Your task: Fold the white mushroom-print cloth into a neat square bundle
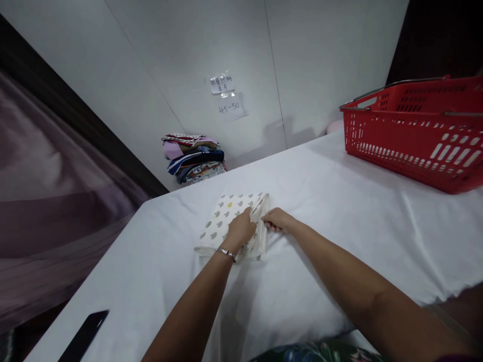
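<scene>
A folded white cloth [221, 221] printed with small grey shapes and a few yellow ones lies on the white-covered table in front of me. My left hand [241, 229], with a bracelet at its wrist, grips the cloth near its right side, the thumb on top and the other fingers hidden. At the layered right edge of the cloth, my right hand [277, 221] has its fingers curled and pinches the fabric there. Several layers show along that edge.
A red plastic basket [407, 133] with metal handles stands on the right of the table [320, 176]. Folded clothes [196, 156] are stacked by the wall at the back. A dark phone-like slab [85, 334] lies front left. Handwritten paper signs [230, 106] hang on the wall.
</scene>
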